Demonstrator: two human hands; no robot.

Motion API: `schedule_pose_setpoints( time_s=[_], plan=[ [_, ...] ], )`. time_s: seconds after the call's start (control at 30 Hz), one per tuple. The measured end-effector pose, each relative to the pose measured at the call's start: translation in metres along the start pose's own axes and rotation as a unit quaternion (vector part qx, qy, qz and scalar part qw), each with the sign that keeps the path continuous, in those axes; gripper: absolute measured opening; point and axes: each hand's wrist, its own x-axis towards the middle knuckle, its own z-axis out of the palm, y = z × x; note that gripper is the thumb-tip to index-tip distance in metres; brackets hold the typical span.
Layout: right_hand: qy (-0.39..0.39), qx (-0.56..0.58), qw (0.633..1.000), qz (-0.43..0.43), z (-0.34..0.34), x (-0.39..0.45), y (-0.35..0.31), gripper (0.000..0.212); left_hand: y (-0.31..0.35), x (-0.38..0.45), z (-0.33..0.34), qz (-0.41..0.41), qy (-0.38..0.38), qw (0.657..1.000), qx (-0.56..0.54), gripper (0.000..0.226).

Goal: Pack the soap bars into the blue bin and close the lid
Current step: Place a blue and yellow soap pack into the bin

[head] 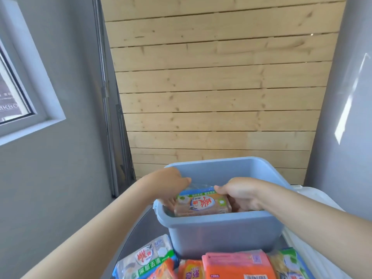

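Observation:
A blue bin (pixel 221 234) stands open on the table in front of me. Inside it, a brown soap pack (pixel 202 204) with a green and blue label is held upright between both hands. My left hand (pixel 173 186) grips its left end over the bin's rim, and my right hand (pixel 237 193) grips its right end. Several more soap packs lie in front of the bin: a white and green one (pixel 149 256), an orange one (pixel 237 264), a yellow-orange one (pixel 190 269) and a yellowish one (pixel 287 262).
A white lid-like plastic piece (pixel 314 256) lies to the right of the bin. A wooden plank wall (pixel 217 87) rises just behind it. Grey walls flank both sides, with a window (pixel 18 93) at the left.

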Motion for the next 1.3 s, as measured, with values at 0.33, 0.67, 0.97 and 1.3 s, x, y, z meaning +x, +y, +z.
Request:
schedule_pose_setpoints(
  time_s=[0.33, 0.67, 0.97, 1.3],
  plan=[
    [0.061, -0.158, 0.985, -0.024, -0.012, 0.003, 0.011, 0.021, 0.004, -0.006, -0.001, 0.004, -0.057, 0.995, 0.084, 0.028],
    [-0.007, -0.151, 0.988, -0.022, -0.009, 0.007, 0.01, 0.023, 0.012, 0.014, 0.025, 0.135, -0.081, 0.978, 0.139, 0.041],
    [0.025, -0.163, 0.985, -0.043, -0.004, 0.011, 0.009, 0.028, 0.007, 0.04, 0.023, 0.135, -0.116, 0.981, 0.076, 0.048],
    [0.019, -0.164, 0.985, -0.054, -0.01, 0.013, 0.012, 0.026, 0.01, 0.049, 0.025, 0.083, -0.136, 0.985, 0.072, 0.04]
  ],
)
